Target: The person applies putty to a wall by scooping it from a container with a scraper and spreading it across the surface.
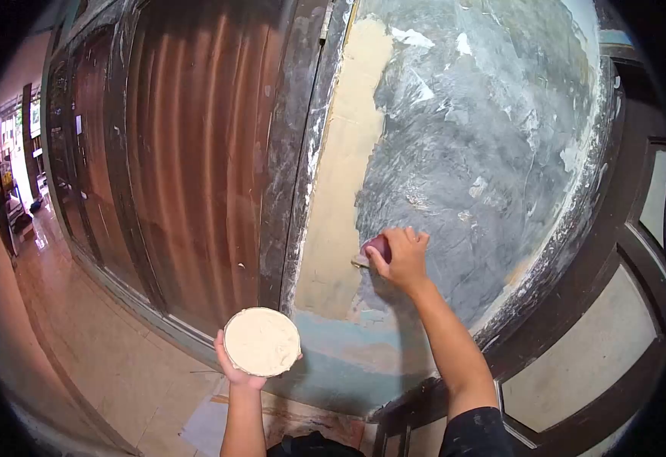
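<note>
Floor (120, 365): tan to pinkish, smooth, fine joint lines between the tiles. Runs from near middle along the left side to far left, narrowing in view. Glossy at the far end; pale light reflected there.

Near, left of middle: white sheet (202, 428) lying flat, right side partly hidden. Small orange-brown piece (219, 399) at its far edge, kind unclear. Thin dark strip (205, 372) a little farther off. Near middle: floor mottled reddish and pale. Far left: dark items (22, 222), low down, too small to identify.
</note>
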{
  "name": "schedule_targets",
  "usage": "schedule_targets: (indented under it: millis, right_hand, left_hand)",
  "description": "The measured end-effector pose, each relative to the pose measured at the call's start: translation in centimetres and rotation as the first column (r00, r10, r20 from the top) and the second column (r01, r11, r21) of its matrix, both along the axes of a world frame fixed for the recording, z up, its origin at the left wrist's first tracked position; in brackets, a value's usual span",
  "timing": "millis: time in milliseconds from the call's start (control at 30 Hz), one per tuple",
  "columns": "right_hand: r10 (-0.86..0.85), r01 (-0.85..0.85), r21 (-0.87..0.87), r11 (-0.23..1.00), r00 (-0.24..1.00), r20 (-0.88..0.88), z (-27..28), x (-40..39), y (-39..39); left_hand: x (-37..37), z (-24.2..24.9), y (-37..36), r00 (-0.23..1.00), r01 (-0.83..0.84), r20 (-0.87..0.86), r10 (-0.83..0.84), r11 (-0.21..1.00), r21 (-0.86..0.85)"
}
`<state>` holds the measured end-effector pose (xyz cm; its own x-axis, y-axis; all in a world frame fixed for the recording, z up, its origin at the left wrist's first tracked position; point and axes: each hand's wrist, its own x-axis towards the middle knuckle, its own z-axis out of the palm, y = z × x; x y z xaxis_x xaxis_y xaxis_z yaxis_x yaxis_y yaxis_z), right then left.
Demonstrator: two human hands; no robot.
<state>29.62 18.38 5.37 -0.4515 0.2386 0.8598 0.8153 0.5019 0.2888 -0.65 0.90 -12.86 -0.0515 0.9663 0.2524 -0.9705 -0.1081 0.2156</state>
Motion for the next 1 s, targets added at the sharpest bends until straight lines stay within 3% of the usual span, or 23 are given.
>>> schedule_targets:
  millis: [100, 167, 267, 333, 367, 433, 467, 500, 567, 633, 700, 733, 767, 800, 833, 867, 933, 1000]
  right_hand:
    - [-0.015, 0.013, 0.019, 1.0, 0.996, 0.094, -0.4, 0.1, -0.1]
    - [-0.041, 0.041, 0.034, 0.999, 0.999, -0.012, 0.2, 0.2, 0.0]
    - [0.013, -0.011, 0.067, 0.998, 0.999, -0.032, -0.6, 0.2, -0.2]
    - [-0.065, 0.062, 0.027, 0.998, 0.989, 0.136, -1.2, 0.3, -0.4]
    - [-0.064, 0.062, 0.022, 0.998, 0.988, 0.139, -1.5, 0.4, -0.4]
    - [0.024, -0.017, 0.077, 0.997, 0.996, -0.089, -1.4, 0.0, -0.1]
    - [0.12, -0.118, 0.025, 0.993, 0.988, -0.097, -1.6, 0.1, -0.4]
    - [0.115, -0.112, 0.029, 0.993, 0.989, -0.098, -1.9, 0.3, -0.3]
    - [-0.019, 0.012, 0.059, 0.998, 0.991, 0.131, -2.4, 0.6, 0.1]
    - [-0.012, 0.015, 0.082, 0.997, 0.999, -0.032, -1.6, 0.1, -0.1]
    - [-0.009, 0.028, 0.117, 0.993, 0.987, -0.161, -0.7, -0.4, 0.1]
    - [-0.012, 0.031, 0.113, 0.993, 0.986, -0.163, -1.3, -0.3, 0.0]
    - [-0.02, 0.022, 0.055, 0.998, 0.999, -0.049, -2.0, -0.1, -0.2]
    - [-0.02, 0.02, 0.0, 1.0, 0.998, 0.067, -2.2, -0.1, -0.4]
    - [-0.02, 0.019, 0.008, 1.0, 0.998, 0.067, -1.8, -0.1, -0.2]
    - [-0.035, 0.034, 0.051, 0.998, 0.999, 0.016, -1.5, -0.2, 0.1]
    - [-0.061, 0.076, 0.121, 0.99, 0.99, -0.13, -1.0, -0.8, 0.6]
    - [-0.01, 0.024, 0.1, 0.995, 0.991, -0.135, -1.4, -0.7, 0.5]
  left_hand:
    - [-0.1, -0.6, -0.3, 0.998, -0.059, -0.033, 0.056, 0.995, -0.085]
    - [-0.2, -1.2, 0.0, 0.993, -0.116, 0.017, 0.121, 0.979, -0.165]
    - [-0.1, -0.1, -1.1, 0.996, -0.082, -0.026, 0.08, 0.992, -0.094]
    - [-0.2, -0.3, -1.1, 0.996, -0.086, -0.037, 0.083, 0.994, -0.068]
    - [-0.3, -1.7, -1.1, 0.994, -0.11, -0.025, 0.108, 0.985, -0.136]
    - [-0.1, -1.6, -1.4, 0.991, -0.13, -0.036, 0.125, 0.978, -0.166]
    - [0.1, -1.3, -1.7, 0.994, -0.108, -0.026, 0.105, 0.981, -0.161]
    - [0.2, -1.1, -1.9, 0.996, -0.092, -0.01, 0.092, 0.984, -0.154]
    - [0.3, -0.4, -2.4, 0.999, -0.051, -0.021, 0.049, 0.994, -0.097]
    - [0.3, -0.5, -2.3, 0.999, -0.011, -0.038, 0.01, 0.999, -0.047]
    - [0.2, -0.7, -1.6, 0.999, -0.045, -0.026, 0.042, 0.99, -0.133]
    - [0.1, -0.4, -1.9, 0.999, -0.03, -0.02, 0.028, 0.993, -0.11]
    - [-0.1, -1.0, -1.7, 0.999, -0.027, -0.022, 0.025, 0.993, -0.113]
    - [-0.5, -1.4, -1.1, 0.978, 0.049, 0.21, -0.009, 0.982, -0.184]
    - [-0.6, -1.8, -0.6, 0.9, 0.137, 0.435, -0.025, 0.963, -0.23]
    - [0.0, -2.3, -0.8, 0.999, -0.022, -0.027, 0.019, 0.994, -0.104]
    - [0.3, -1.7, -1.2, 1.0, -0.006, -0.002, 0.006, 0.993, -0.114]
    - [0.5, -1.5, -1.5, 1.0, 0.012, 0.008, -0.011, 0.992, -0.122]
